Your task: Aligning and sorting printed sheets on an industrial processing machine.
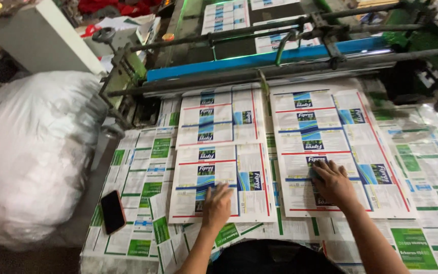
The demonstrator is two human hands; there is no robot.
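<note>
Left hand flat on left printed sheet; right hand flat on right sheet.

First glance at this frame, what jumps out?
Two stacks of printed sheets with red lines and blue bands lie side by side in the middle of the table: the left hand presses flat on the left stack, the right hand on the right stack. A big white plastic-wrapped bundle fills the left edge, with a dark phone beside it on the green-printed sheets.

Two hands, two stacks of printed sheets, one black phone, one white sack
</note>
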